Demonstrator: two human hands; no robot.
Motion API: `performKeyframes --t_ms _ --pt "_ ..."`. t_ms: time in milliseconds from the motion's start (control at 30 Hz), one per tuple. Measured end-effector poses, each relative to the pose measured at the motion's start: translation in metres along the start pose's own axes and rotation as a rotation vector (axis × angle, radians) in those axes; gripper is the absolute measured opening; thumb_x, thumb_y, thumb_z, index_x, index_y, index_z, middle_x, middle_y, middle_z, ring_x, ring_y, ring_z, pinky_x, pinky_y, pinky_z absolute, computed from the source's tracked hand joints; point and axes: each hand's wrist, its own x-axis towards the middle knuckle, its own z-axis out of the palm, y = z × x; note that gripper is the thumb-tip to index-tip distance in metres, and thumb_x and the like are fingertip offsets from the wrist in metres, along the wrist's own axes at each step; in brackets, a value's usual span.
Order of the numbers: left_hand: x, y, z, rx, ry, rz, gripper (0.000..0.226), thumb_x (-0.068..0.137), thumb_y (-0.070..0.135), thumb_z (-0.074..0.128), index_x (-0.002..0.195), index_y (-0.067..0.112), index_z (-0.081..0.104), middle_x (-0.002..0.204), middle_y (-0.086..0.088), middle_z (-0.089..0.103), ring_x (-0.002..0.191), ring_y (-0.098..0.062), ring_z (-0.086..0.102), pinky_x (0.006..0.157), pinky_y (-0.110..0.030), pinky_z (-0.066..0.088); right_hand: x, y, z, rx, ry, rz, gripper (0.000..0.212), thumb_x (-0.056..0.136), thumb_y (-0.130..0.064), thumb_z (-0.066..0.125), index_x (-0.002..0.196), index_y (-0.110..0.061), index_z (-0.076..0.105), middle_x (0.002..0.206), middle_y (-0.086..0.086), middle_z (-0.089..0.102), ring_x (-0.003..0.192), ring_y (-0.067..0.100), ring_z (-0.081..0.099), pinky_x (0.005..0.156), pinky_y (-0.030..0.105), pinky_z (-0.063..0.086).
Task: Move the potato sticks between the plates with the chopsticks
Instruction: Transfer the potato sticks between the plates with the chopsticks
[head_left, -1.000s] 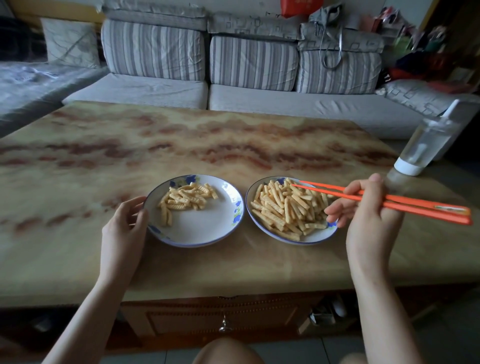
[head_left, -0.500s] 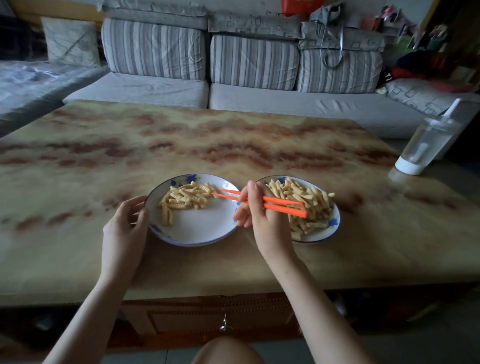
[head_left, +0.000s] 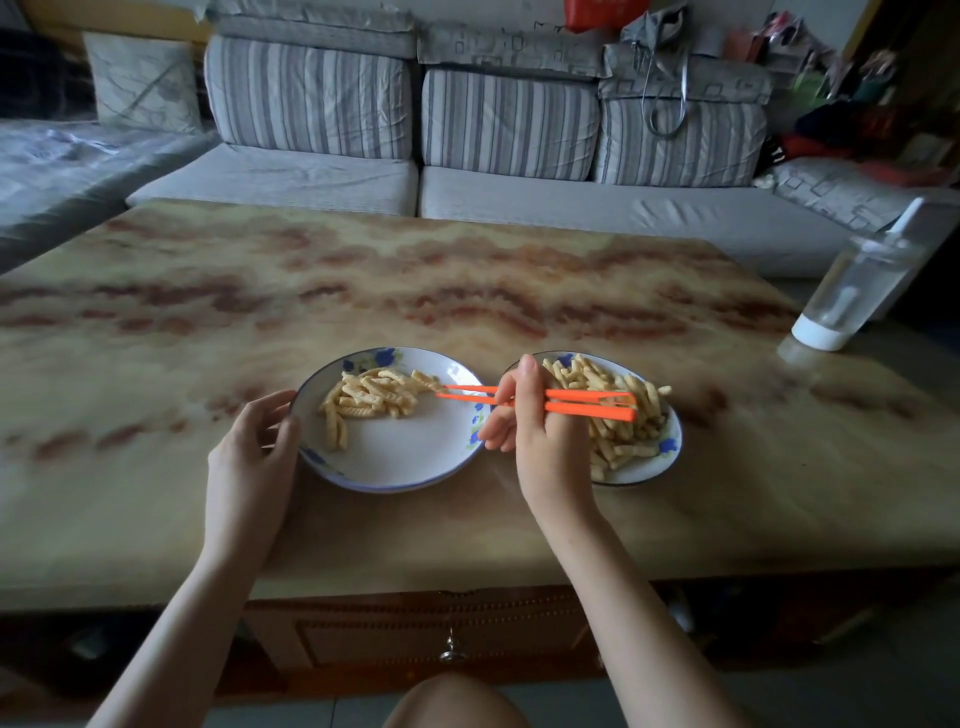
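The right hand hung over the gap between the two plates and gripped the orange chopsticks, fingers curled round them near the middle. Their tips pointed left and reached the right end of the small heap of potato sticks on the left plate. The tips stood a little apart. I could not tell if one stick was pinched between them or only lay beside them.

The left hand held the near-left rim of this plate between thumb and bent fingers, I think so that the plate would not slide while the chopsticks worked.

The bigger heap of potato sticks lay on the right plate, so most of the moving seemed not yet done.

The two plates stood just beside each other near the front edge of the desk, which kept the way between them short. The left plate had much bare room in its near half. Behind the plates the desk was wide, and a clear bottle stood well apart at the far right edge, near the striped sofa.
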Motion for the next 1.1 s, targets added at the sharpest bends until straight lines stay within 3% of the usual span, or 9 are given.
performKeyframes --t_ms 167,333,467,733,967,1100 --pt "0.000 0.000 0.000 -0.008 0.001 -0.001 0.030 0.093 0.015 0.053 0.121 0.016 0.062 0.113 0.000 0.066 0.092 -0.005 0.055 0.077 -0.018 0.036 0.004 -0.015 -0.024 0.068 0.159 -0.008 0.043 0.096 -0.046 0.034 0.064 -0.025 0.054 0.047 0.011 0.057 0.043 0.022 0.055 0.047 0.025 0.046" --pt "0.001 -0.001 0.000 -0.011 0.000 -0.003 0.031 0.092 0.014 0.053 0.122 0.016 0.062 0.114 -0.001 0.066 0.092 -0.007 0.055 0.078 -0.021 0.037 0.012 -0.024 -0.065 0.062 0.383 -0.009 0.042 0.104 -0.026 0.029 0.068 -0.013 0.047 0.043 0.007 0.055 0.037 0.021 0.050 0.038 0.022 0.038" --pt "0.001 0.000 0.000 -0.015 0.000 -0.008 0.030 0.092 0.014 0.053 0.121 0.016 0.062 0.113 -0.001 0.066 0.093 -0.007 0.055 0.079 -0.021 0.037 0.016 -0.021 -0.088 0.014 0.465 0.025 0.044 0.103 -0.030 0.031 0.067 -0.013 0.047 0.046 0.011 0.058 0.040 0.029 0.051 0.039 0.023 0.039" --pt "0.000 0.001 0.000 -0.007 -0.007 -0.006 0.031 0.093 0.015 0.052 0.122 0.017 0.062 0.115 -0.001 0.065 0.094 -0.007 0.055 0.079 -0.022 0.038 0.017 -0.015 -0.089 -0.038 0.392 0.074 0.043 0.103 -0.029 0.033 0.068 -0.010 0.049 0.046 0.010 0.059 0.036 0.020 0.052 0.037 0.023 0.037" --pt "0.000 0.001 -0.001 -0.008 -0.009 0.002 0.030 0.093 0.014 0.052 0.122 0.016 0.062 0.114 0.000 0.065 0.093 -0.006 0.055 0.078 -0.019 0.037 0.013 -0.028 -0.082 0.049 0.390 -0.002 0.041 0.104 -0.025 0.031 0.073 -0.006 0.048 0.047 0.014 0.057 0.036 0.022 0.049 0.038 0.022 0.037" --pt "0.000 0.000 0.000 -0.001 -0.004 0.002 0.030 0.093 0.014 0.052 0.122 0.016 0.062 0.112 0.002 0.065 0.092 -0.005 0.054 0.076 -0.017 0.035 0.010 -0.026 -0.057 0.126 0.250 0.008 0.041 0.104 -0.026 0.030 0.072 -0.009 0.050 0.043 0.008 0.054 0.035 0.017 0.047 0.038 0.020 0.035"
